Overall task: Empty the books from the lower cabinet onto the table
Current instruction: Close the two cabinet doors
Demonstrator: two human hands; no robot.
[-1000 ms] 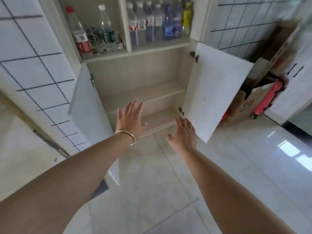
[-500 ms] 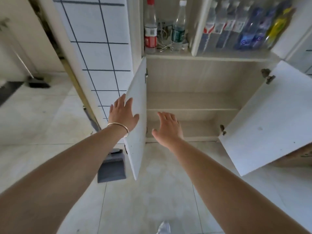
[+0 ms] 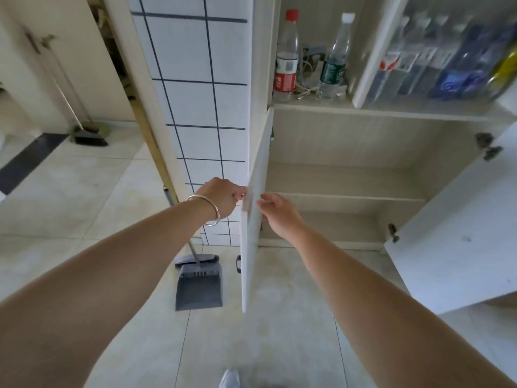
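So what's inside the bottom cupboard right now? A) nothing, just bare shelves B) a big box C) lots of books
A: both doors are open and the lower cabinet shows only bare wooden shelves; the bottles stand on the shelf above it.

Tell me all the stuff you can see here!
cabinet: one, pale wood, lower shelves bare
left door: one, white, edge-on, open
right door: one, white, swung wide right
red-cap bottle: one, clear, red label, upper shelf left
white-cap bottle: one, clear, green label, beside it
other bottles: several, blurred, blue and yellow, upper shelf right
dustpan: one, grey, floor left of the left door
tiled wall: white, dark lines, left of cabinet
shoe: one, pale, bottom edge
bracelet: one, silver, left wrist
left hand: grips the left door's edge
right hand: open, just right of that door
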